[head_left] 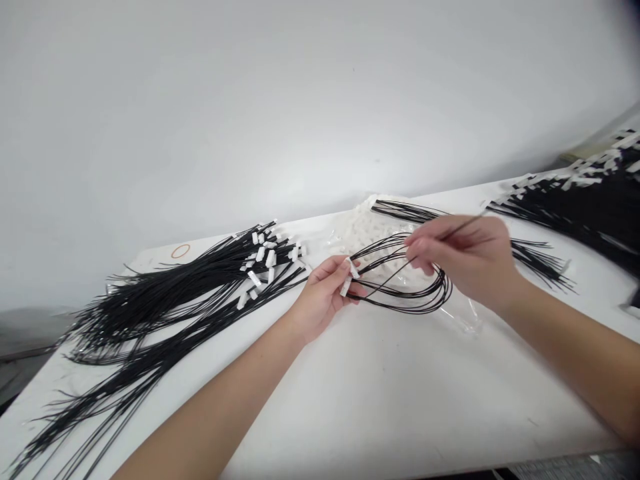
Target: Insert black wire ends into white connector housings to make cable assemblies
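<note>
Between my hands is a looped bundle of thin black wires [430, 303], with white plastic connectors [347, 285] at its left end. My left hand [325, 293] is closed around these connectors, thumb on top. From there the wires curve out to the right and bend back on themselves. My right hand [463, 257] pinches a single black wire [393, 275], whose near part runs down-left toward the connectors. A dark length of it sticks out past the fingers at upper right. Whether its end sits inside a connector I cannot tell.
Left on the white table [320, 413] lies a big pile of black wires [165, 300] with white connectors. Behind my hands is a clear plastic bag of small white parts [357, 230]. Another dark wire pile [590, 207] lies far right. A white wall [300, 100] rises behind.
</note>
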Tool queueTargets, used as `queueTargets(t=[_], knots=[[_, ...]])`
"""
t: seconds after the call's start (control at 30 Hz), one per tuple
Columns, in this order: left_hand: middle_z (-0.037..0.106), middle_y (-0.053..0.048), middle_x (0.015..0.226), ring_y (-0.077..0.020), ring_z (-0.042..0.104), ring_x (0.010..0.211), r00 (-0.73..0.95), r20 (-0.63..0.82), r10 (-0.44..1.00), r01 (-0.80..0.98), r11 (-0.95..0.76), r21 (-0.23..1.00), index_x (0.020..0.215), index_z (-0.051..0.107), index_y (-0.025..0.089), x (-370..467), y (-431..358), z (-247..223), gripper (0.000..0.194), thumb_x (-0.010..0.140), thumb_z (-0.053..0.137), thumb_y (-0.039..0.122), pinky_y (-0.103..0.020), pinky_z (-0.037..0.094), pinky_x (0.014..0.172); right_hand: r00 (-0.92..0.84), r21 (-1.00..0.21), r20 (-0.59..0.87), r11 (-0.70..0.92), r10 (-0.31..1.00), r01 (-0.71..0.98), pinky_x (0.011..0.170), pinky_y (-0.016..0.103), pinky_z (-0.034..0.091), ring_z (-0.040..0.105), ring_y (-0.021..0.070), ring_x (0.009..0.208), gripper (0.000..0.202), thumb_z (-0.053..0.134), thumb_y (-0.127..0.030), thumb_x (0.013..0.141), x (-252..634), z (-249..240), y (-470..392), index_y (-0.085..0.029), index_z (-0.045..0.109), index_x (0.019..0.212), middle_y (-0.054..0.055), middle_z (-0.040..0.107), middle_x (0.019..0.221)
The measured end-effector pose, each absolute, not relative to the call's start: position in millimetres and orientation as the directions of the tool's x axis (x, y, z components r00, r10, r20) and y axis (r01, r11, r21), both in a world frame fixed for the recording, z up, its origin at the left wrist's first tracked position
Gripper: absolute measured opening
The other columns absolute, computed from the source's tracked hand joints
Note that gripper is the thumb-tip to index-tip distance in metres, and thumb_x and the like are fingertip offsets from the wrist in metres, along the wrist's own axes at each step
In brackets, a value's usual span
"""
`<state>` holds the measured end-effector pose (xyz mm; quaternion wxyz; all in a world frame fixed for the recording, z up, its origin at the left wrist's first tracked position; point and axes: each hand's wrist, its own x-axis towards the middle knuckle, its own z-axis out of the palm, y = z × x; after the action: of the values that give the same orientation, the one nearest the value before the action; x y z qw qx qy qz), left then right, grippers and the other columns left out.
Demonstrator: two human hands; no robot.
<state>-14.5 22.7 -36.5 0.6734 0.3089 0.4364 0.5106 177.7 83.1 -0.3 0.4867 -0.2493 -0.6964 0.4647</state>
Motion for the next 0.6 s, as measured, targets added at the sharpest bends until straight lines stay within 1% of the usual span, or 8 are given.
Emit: queueTargets(t=[0.03,0.1,0.2,0.33,0.37,0.43,0.53,0.6], knots=[[0.054,0.0,0.075,-0.0104,0.059,0.062,0.095,-0.273,0.957,-0.413,0.287,0.864,0.083,0.054,0.018,-14.5,22.7,-36.4,0.02,0.075,0.057,0.036,-0.02,0.044,0.053,-0.289,-0.913,0.407,0.372,0.867,-0.169,0.04,0.023,0.038,0.047,0.0078,0.044,0.008,0.063,-0.028,0.073,178.1,1.4,86.1,-0.021,0.062,0.072,-0.003,0.054,0.052],[0.054,0.0,0.075,-0.0105,0.06,0.063,0.095,-0.279,0.956,-0.404,0.293,0.866,0.082,0.054,0.018,-14.5,22.7,-35.9,0.019,0.075,0.058,0.036,-0.019,0.043,0.053,-0.124,-0.912,0.319,0.269,0.94,-0.309,0.043,0.024,0.04,0.043,0.0061,0.04,0.015,0.061,-0.033,0.075,180.0,5.7,94.4,-0.019,0.059,0.07,-0.004,0.047,0.049],[0.054,0.001,0.076,-0.0102,0.059,0.064,0.095,-0.286,0.954,-0.401,0.299,0.866,0.082,0.054,0.018,-14.0,22.8,-35.3,0.018,0.076,0.057,0.035,-0.019,0.044,0.052,-0.021,-0.869,0.19,0.158,0.982,-0.47,0.045,0.023,0.038,0.037,0.0029,0.042,0.021,0.055,-0.038,0.079,187.9,11.2,112.3,-0.018,0.056,0.074,-0.005,0.04,0.055],[0.054,0.001,0.077,-0.0102,0.059,0.064,0.092,-0.285,0.954,-0.411,0.297,0.862,0.081,0.053,0.017,-13.5,22.7,-34.6,0.018,0.076,0.057,0.034,-0.019,0.044,0.051,0.084,-0.809,0.076,0.11,0.994,-0.577,0.058,0.022,0.042,0.045,0.0046,0.057,0.023,0.053,-0.042,0.079,202.6,11.4,135.4,-0.02,0.052,0.083,-0.002,0.043,0.064],[0.054,0.001,0.077,-0.0103,0.059,0.064,0.093,-0.284,0.954,-0.412,0.297,0.862,0.08,0.053,0.017,-13.6,22.7,-34.5,0.018,0.076,0.056,0.034,-0.019,0.044,0.051,0.081,-0.802,0.072,0.106,0.994,-0.587,0.058,0.021,0.041,0.044,0.0046,0.058,0.023,0.052,-0.043,0.08,205.0,11.2,138.5,-0.02,0.051,0.084,-0.002,0.043,0.064],[0.054,0.001,0.077,-0.0102,0.059,0.063,0.095,-0.277,0.956,-0.415,0.291,0.862,0.081,0.052,0.017,-13.8,22.5,-34.7,0.017,0.076,0.056,0.033,-0.019,0.044,0.052,0.027,-0.828,0.085,0.085,0.996,-0.554,0.051,0.019,0.036,0.037,0.0038,0.053,0.023,0.051,-0.044,0.081,207.2,12.0,139.7,-0.022,0.05,0.085,-0.003,0.04,0.06],[0.053,0.001,0.077,-0.0097,0.059,0.062,0.101,-0.262,0.96,-0.42,0.28,0.863,0.081,0.052,0.017,-14.1,22.4,-35.7,0.017,0.077,0.055,0.033,-0.019,0.044,0.052,-0.102,-0.906,0.071,0.022,0.992,-0.423,0.038,0.02,0.019,0.023,0.0029,0.045,0.019,0.053,-0.041,0.08,204.5,16.2,130.3,-0.022,0.051,0.083,-0.004,0.037,0.057],[0.053,0.001,0.077,-0.0095,0.059,0.062,0.103,-0.26,0.96,-0.416,0.279,0.865,0.081,0.052,0.017,-14.1,22.5,-36.5,0.017,0.077,0.055,0.034,-0.019,0.043,0.052,-0.167,-0.939,0.071,0.01,0.983,-0.344,0.036,0.021,0.012,0.019,0.0022,0.041,0.014,0.059,-0.035,0.076,200.7,18.3,119.0,-0.022,0.054,0.08,-0.005,0.036,0.054]])
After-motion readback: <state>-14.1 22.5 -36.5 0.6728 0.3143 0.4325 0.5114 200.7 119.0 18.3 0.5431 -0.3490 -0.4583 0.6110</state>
